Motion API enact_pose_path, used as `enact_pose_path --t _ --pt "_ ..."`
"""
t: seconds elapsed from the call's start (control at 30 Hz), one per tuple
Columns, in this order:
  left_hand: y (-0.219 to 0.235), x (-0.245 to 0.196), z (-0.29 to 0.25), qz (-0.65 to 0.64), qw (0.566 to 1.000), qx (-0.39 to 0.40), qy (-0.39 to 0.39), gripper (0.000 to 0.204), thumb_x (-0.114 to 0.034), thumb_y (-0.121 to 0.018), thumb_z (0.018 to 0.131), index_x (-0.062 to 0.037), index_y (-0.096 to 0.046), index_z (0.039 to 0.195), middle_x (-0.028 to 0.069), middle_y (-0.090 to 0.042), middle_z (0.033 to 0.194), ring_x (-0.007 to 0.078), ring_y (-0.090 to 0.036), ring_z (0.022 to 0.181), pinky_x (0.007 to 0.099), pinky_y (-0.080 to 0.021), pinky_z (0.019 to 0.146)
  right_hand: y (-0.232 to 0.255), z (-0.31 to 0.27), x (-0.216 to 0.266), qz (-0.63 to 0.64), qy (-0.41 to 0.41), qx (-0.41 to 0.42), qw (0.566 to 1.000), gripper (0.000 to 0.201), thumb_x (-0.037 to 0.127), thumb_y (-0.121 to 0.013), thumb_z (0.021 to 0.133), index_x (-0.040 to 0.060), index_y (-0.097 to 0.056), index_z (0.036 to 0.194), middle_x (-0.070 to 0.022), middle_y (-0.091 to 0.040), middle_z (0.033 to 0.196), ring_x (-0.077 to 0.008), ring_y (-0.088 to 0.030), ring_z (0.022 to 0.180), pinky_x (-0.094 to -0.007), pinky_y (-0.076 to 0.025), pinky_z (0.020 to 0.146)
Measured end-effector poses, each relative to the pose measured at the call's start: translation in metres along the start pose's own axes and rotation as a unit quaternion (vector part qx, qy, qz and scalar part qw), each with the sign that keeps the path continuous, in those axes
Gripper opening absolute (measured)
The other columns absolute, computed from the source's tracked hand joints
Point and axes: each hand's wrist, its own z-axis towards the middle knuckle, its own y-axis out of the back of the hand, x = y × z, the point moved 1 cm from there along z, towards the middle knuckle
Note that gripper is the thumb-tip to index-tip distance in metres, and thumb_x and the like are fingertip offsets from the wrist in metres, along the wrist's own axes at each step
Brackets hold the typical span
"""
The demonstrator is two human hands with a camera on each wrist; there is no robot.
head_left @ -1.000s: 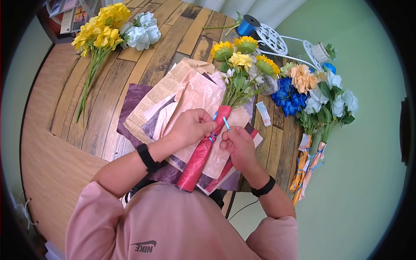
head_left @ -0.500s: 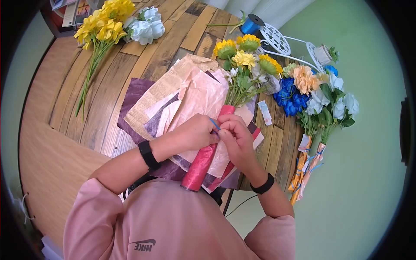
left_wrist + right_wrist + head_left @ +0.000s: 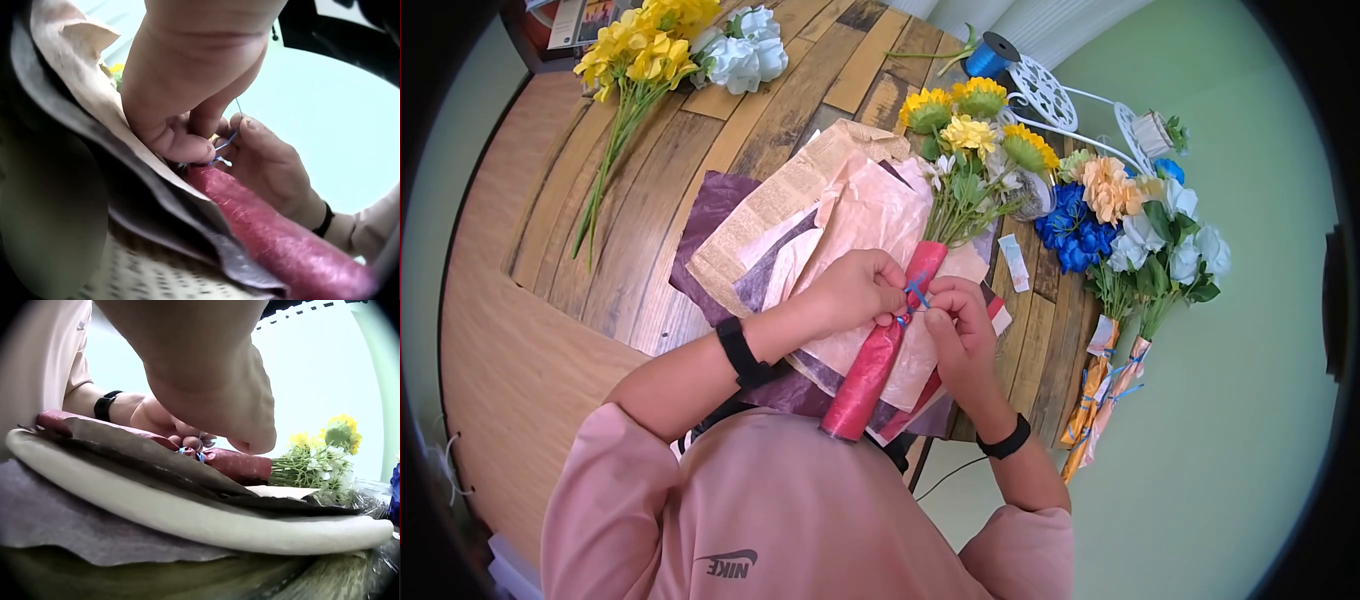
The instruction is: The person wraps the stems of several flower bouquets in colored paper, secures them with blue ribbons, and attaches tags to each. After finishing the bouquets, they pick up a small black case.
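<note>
Left of the layered stack of purple, beige and pink wrapping paper (image 3: 745, 235), the brown wooden plank tabletop (image 3: 655, 200) gives a hand room to pass as far as the long green stems (image 3: 612, 165) of a yellow-flowered bunch. On the right, a narrower strip of planks lies between the stack and 2 bouquets, their stems wrapped in orange paper (image 3: 1092, 385) and peach paper (image 3: 1122, 385), with a small pale slip (image 3: 1014, 262) lying in it. Straight ahead, yellow sunflowers (image 3: 978, 98) and a white openwork metal stand (image 3: 1040, 92) block the way.
</note>
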Motion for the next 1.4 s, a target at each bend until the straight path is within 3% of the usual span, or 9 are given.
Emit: enact_pose_path --t 0.03,0.1,0.2,0.33,0.4,0.6,1.13,1.3,1.4 --pt "-0.002 0.004 0.001 0.0 1.0 0.0 0.002 0.012 -0.008 -0.066 0.089 -0.0008 -0.063 0.097 0.0042 -0.068 0.084 0.011 -0.062 0.066 0.024 -0.051 0.061 0.0 0.002 0.003 -0.048 0.035 0.014 0.998 0.008 0.005 -0.059 0.091 -0.0003 -0.057 0.097 -0.0094 -0.055 0.107 -0.0124 -0.053 0.095 -0.0261 -0.045 0.081" --pt "-0.006 0.009 0.0 0.179 0.969 0.002 -0.169 0.011 -0.009 -0.067 0.088 0.0001 -0.064 0.092 0.0049 -0.068 0.081 0.0136 -0.062 0.064 0.0265 -0.05 0.061 -0.002 0.004 0.008 -0.095 0.067 0.025 0.993 0.007 0.003 -0.058 0.091 -0.0004 -0.057 0.096 -0.0094 -0.055 0.106 -0.0131 -0.052 0.095 -0.0262 -0.045 0.081" --pt "-0.01 -0.006 -0.011 0.284 0.937 0.0 -0.205 0.013 -0.011 -0.067 0.089 0.0004 -0.064 0.092 0.0051 -0.067 0.079 0.0147 -0.061 0.067 0.0286 -0.05 0.064 -0.01 0.011 0.009 0.001 0.002 0.037 0.999 0.004 0.001 -0.057 0.09 0.0001 -0.058 0.094 -0.0086 -0.055 0.106 -0.0119 -0.053 0.094 -0.025 -0.045 0.079" --pt "-0.006 0.001 -0.007 0.313 0.929 -0.012 -0.197 0.016 -0.016 -0.064 0.093 -0.0001 -0.065 0.098 0.0065 -0.067 0.079 0.0146 -0.061 0.07 0.0295 -0.051 0.069 -0.007 0.019 0.008 0.046 -0.029 0.03 0.998 0.017 -0.002 -0.055 0.09 -0.0003 -0.055 0.107 -0.0065 -0.056 0.106 -0.0088 -0.055 0.088 -0.0236 -0.046 0.075" --pt "-0.003 0.008 -0.004 0.173 0.97 0.031 -0.169 0.019 -0.018 -0.059 0.097 -0.0007 -0.064 0.101 0.0068 -0.066 0.08 0.0142 -0.06 0.072 0.0291 -0.051 0.07 -0.001 0.02 0.009 0.082 -0.058 0.031 0.994 0.023 -0.002 -0.056 0.09 -0.0007 -0.054 0.113 -0.0063 -0.057 0.107 -0.0077 -0.056 0.085 -0.0232 -0.047 0.074" --pt "-0.004 0.002 -0.007 0.201 0.958 0.022 -0.204 0.021 -0.019 -0.055 0.1 -0.0011 -0.063 0.106 0.0065 -0.063 0.083 0.0124 -0.059 0.075 0.0274 -0.05 0.07 0.003 0.018 0.002 0.004 -0.134 0.131 0.982 0.042 0.0 -0.064 0.087 -0.0019 -0.049 0.127 -0.0073 -0.064 0.106 -0.0059 -0.057 0.075 -0.022 -0.049 0.069" --pt "-0.007 0.004 -0.006 0.19 0.969 -0.01 -0.158 0.023 -0.024 -0.052 0.101 -0.0016 -0.057 0.104 0.0051 -0.062 0.078 0.0111 -0.06 0.07 0.0257 -0.05 0.065 -0.013 0.008 -0.017 0.053 -0.11 0.036 0.992 0.021 -0.003 -0.065 0.086 -0.0011 -0.056 0.105 -0.0018 -0.065 0.087 -0.0046 -0.061 0.078 -0.0193 -0.05 0.069" --pt "-0.004 0.013 -0.002 0.027 0.998 0.007 -0.064 0.015 -0.009 -0.061 0.092 -0.0025 -0.058 0.104 0.0026 -0.062 0.082 0.01 -0.06 0.074 0.0236 -0.05 0.066 -0.011 0.005 -0.014 -0.046 -0.083 0.017 0.995 0.014 -0.002 -0.066 0.086 -0.0005 -0.058 0.097 -0.0002 -0.064 0.081 -0.0029 -0.059 0.074 -0.0196 -0.049 0.065" --pt "-0.008 0.018 -0.003 0.053 0.992 -0.029 -0.11 0.022 0.003 -0.064 0.084 -0.002 -0.058 0.105 0.0037 -0.064 0.085 0.01 -0.062 0.078 0.0235 -0.051 0.069 -0.014 0.006 -0.01 -0.037 -0.094 -0.006 0.995 0.01 -0.001 -0.067 0.086 -0.0008 -0.06 0.093 -0.0008 -0.064 0.08 -0.0035 -0.059 0.072 -0.0208 -0.049 0.063"
